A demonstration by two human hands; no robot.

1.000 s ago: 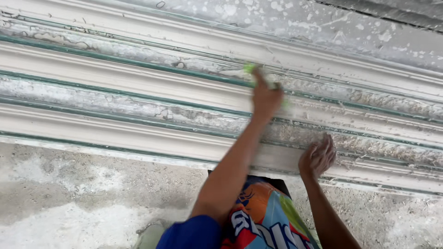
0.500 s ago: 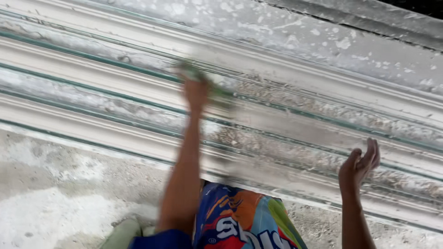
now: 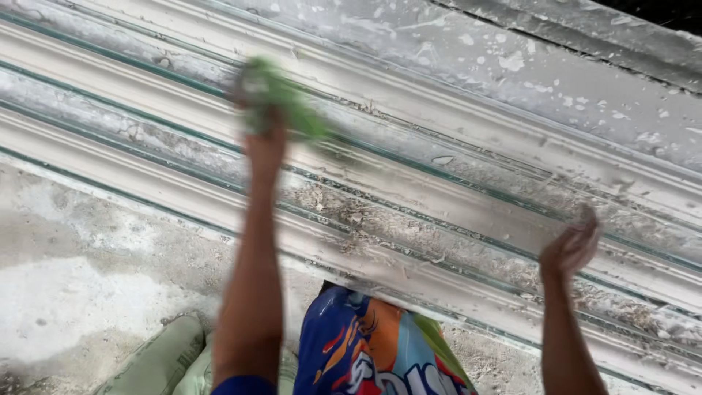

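The fingers of the left hand (image 3: 265,143) pinch a green pad (image 3: 281,99), blurred, and press it on the ridged plaster moulding (image 3: 453,183). The right hand (image 3: 570,249) has its fingers loosely curled against the moulding, further right and lower. To the left of the pad the ridges look smoother; to the right, rough crumbs of plaster remain.
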